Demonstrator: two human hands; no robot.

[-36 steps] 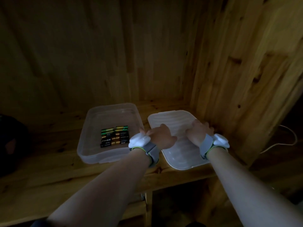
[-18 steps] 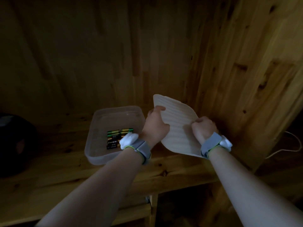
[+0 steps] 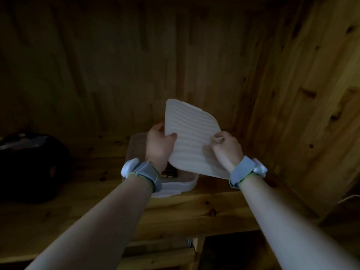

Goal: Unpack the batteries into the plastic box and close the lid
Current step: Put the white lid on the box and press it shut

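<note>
A ribbed lid [image 3: 191, 133], tilted over the box [image 3: 188, 185], is held by the left hand [image 3: 158, 146] and right hand [image 3: 227, 150]; fingers [image 3: 155, 128] curl behind its side edges, thumbs pinching the front.

ribbed lid [image 3: 191, 139] tilted, box [image 3: 175, 187] open (batteries [image 3: 171, 173] inside)

We've got the lid [image 3: 191, 139] tilted up over the plastic box [image 3: 175, 187], so it blocks much of the way in from above. Side wall [image 3: 292, 114] crowds us on the right, back wall [image 3: 136, 75] just behind. Open shelf [image 3: 97, 168] between box and dark lump [image 3: 29, 162] leftward.
</note>
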